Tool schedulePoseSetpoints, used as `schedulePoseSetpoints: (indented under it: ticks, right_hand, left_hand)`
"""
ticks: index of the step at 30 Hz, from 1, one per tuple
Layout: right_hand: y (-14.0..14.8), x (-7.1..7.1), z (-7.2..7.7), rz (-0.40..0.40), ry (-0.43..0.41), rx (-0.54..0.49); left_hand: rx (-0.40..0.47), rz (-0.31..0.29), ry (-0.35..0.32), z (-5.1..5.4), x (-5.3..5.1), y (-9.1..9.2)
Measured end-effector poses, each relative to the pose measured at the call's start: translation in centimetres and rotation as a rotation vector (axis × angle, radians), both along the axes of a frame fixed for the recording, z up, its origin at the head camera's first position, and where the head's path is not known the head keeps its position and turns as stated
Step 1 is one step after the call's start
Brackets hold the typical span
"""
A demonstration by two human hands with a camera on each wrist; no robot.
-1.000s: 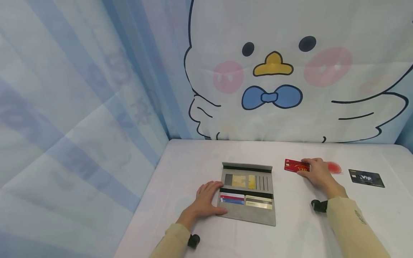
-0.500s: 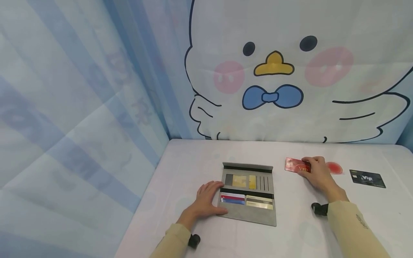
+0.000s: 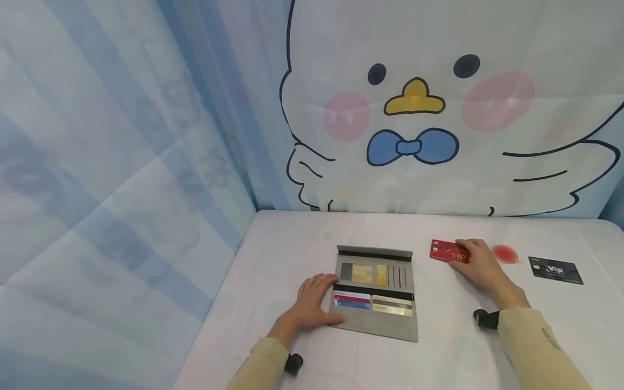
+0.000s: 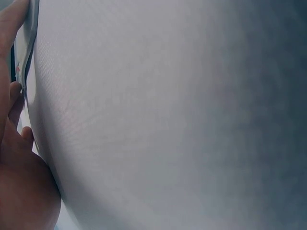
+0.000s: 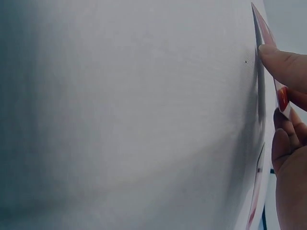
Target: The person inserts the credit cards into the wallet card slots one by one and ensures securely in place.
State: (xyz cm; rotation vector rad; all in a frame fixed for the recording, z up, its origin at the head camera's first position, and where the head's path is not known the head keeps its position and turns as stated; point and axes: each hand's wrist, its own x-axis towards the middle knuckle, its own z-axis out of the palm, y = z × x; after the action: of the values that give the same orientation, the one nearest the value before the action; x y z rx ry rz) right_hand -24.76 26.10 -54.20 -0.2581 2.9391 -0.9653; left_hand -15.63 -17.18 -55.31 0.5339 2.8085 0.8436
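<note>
A grey wallet (image 3: pixel 375 326) lies unfolded on the table, with several cards in its slots. My left hand (image 3: pixel 309 304) rests at its left edge, fingers spread, thumb on the lower part; in the left wrist view the hand (image 4: pixel 21 177) is beside the wallet's edge (image 4: pixel 31 43). With thumb and fingers my right hand (image 3: pixel 485 266) pinches the right end of a red VIP card (image 3: pixel 444 251), to the right of and beyond the wallet. The right wrist view shows the card (image 5: pixel 283 98) tilted up between thumb and fingers of the hand (image 5: pixel 292 167).
A black VIP card (image 3: pixel 556 270) lies on the table to the right of my right hand. Between them is a round red mark (image 3: pixel 505 254), partly beside the hand. Behind the table (image 3: pixel 273 244) hangs a curtain with a cartoon bird.
The red card's glare has gone and its tilt has changed slightly in my right hand, which stays in nearly the same place. My left hand and the wallet have not visibly moved.
</note>
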Motion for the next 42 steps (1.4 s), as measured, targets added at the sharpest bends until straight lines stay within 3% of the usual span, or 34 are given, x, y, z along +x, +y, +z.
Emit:
schedulePoseSetpoints:
  ticks: [15,22,42]
  right_hand:
    - [0.5,0.7,0.2,-0.009,-0.017,-0.141]
    - [0.0,1.3,1.9,0.057,-0.002,-0.222]
    - [-1.5,2.8,3.2,0.094,0.026,-0.234]
  left_hand:
    - [-0.002,-0.002,-0.006,-0.1,0.1,0.2]
    - [0.012,-0.004,0.002,0.3,-0.1,0.1]
    - [0.011,-0.010,0.013,-0.4,-0.2,-0.1]
